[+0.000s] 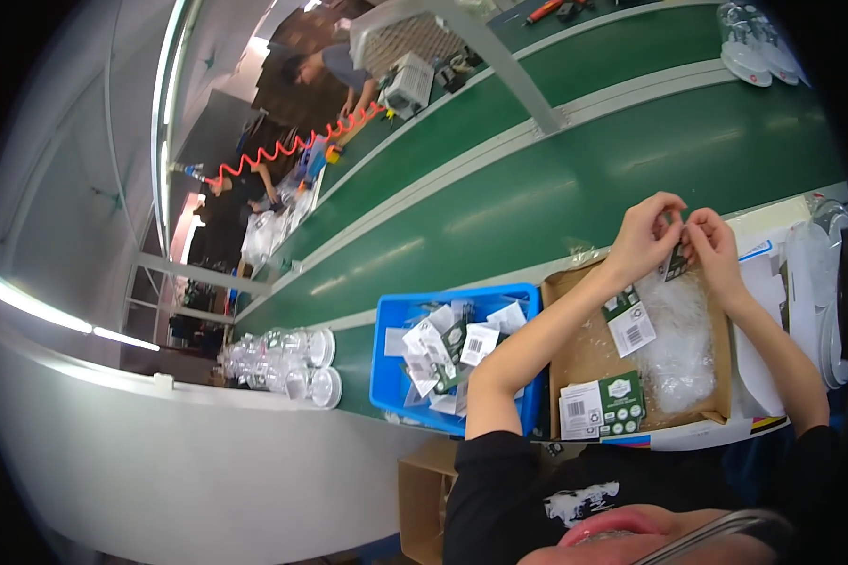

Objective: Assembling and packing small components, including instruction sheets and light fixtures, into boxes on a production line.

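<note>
My left hand (645,237) and my right hand (714,247) meet above the far end of an open cardboard tray (572,348). Between their closed fingertips is a small dark green printed card (674,265), partly hidden by the fingers. Beneath them in the tray lies a heap of clear plastic bags or film (678,353). Beside that heap rests a loose green-and-white card (631,330). A stack of similar cards (601,407) fills the tray's near left corner.
Left of the tray stands a blue bin (383,363) of carded pieces. Clear plastic containers (292,363) are grouped farther left, others (754,47) at the far right. Beyond my hands runs a green conveyor belt (499,231). A coiled red hose (283,148) hangs near people working far left.
</note>
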Motion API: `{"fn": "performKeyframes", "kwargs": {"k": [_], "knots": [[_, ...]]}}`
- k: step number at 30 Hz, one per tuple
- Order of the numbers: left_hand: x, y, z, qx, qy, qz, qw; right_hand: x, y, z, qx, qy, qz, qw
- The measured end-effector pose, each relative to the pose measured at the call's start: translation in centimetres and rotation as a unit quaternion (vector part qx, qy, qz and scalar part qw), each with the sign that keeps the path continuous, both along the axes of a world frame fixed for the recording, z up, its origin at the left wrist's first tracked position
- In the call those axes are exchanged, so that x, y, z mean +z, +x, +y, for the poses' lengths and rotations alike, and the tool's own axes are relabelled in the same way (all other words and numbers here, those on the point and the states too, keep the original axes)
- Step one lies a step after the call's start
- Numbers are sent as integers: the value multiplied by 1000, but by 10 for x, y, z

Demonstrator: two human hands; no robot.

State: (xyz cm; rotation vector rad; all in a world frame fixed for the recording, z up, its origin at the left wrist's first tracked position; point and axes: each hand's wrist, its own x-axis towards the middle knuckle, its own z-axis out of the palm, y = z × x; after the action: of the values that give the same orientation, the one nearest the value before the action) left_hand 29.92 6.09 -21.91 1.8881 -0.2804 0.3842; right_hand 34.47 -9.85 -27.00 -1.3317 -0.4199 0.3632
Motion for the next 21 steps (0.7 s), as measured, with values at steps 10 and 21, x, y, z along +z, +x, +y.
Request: {"fn": "performKeyframes", "kwargs": {"k": [10, 21], "knots": [[-5, 8, -7, -26, 4, 1, 1000, -8, 10, -8, -12, 41, -10, 999], [18, 0, 29, 63, 32, -80, 994, -10, 1, 4, 30, 14, -41, 999]]}}
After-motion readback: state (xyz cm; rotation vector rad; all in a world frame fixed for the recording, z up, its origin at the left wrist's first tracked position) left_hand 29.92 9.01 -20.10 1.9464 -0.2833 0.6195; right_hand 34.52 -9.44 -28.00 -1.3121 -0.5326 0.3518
